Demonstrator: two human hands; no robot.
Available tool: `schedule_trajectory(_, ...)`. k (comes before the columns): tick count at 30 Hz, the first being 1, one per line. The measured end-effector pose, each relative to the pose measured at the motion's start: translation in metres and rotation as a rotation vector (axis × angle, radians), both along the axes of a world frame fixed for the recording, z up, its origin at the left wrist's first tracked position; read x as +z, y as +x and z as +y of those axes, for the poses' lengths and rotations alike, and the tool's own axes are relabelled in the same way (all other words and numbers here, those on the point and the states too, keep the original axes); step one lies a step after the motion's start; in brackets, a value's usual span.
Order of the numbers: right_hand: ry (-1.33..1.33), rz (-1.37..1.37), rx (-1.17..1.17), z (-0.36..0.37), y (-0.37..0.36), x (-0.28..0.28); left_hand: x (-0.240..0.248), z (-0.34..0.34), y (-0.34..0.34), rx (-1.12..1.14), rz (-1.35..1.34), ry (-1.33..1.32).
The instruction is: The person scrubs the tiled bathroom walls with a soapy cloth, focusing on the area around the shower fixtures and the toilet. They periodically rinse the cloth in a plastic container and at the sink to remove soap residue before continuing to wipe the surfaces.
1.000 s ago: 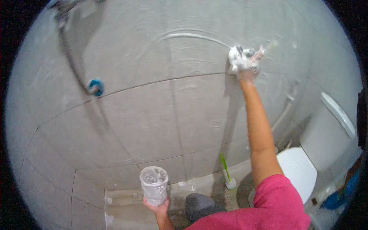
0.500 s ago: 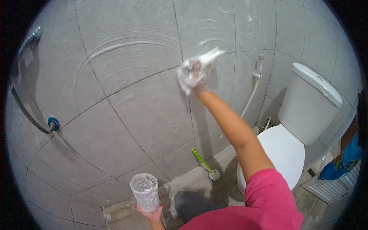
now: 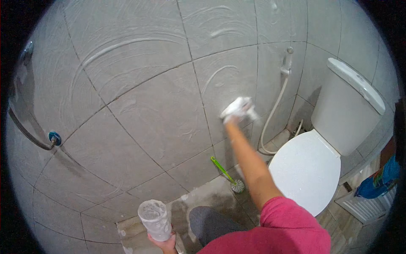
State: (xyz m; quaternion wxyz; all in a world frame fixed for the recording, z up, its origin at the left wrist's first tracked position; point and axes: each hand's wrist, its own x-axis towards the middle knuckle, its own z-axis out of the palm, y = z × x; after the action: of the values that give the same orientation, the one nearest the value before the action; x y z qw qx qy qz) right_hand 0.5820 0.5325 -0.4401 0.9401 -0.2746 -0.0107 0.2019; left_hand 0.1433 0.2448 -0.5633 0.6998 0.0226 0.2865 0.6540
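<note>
A soapy white cloth (image 3: 235, 106) is pressed to the grey tiled wall (image 3: 160, 110) under my right hand (image 3: 233, 117), whose arm reaches out in a pink sleeve. Motion blurs the fingers and the cloth's loose end. White streaks of lather curve over the tiles above and to the left. Low in the view, my left hand (image 3: 166, 244) wraps around the base of a white cup (image 3: 154, 218) with a raised pattern. Its mouth faces up, and foam residue coats the inside.
A green-handled toilet brush (image 3: 228, 175) leans at the foot of the wall. To the right stands a white toilet (image 3: 306, 169) with its lid down. A bidet sprayer hose (image 3: 275, 108) hangs beside it. At far left, a shower hose (image 3: 31, 137) joins a wall fitting.
My right hand has swept down and to the right with the cloth, leaving a fresh curved streak of foam. The left hand still holds the cup, and the view has shifted slightly.
</note>
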Motion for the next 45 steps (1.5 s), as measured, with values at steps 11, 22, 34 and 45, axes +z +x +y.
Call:
schedule_trajectory(11, -0.364, -1.516, -0.783, 0.011, -0.024, 0.084, 0.041, 0.031, 0.013, -0.277, 0.052, 0.08)
schedule_trajectory(22, -0.545, -0.648, -0.711, 0.01, 0.015, 0.082, 0.048, 0.081, 0.026, -0.57, -0.107, 0.094)
schedule_trajectory(34, -0.817, -1.585, -0.874, 0.04, -0.147, 0.142, -0.016, 0.126, 0.018, -0.635, -0.148, -0.135)
schedule_trajectory(45, -0.656, -1.327, -0.539, 0.018, -0.145, 0.02, -0.023, 0.134, 0.02, -0.874, 0.162, 0.092)
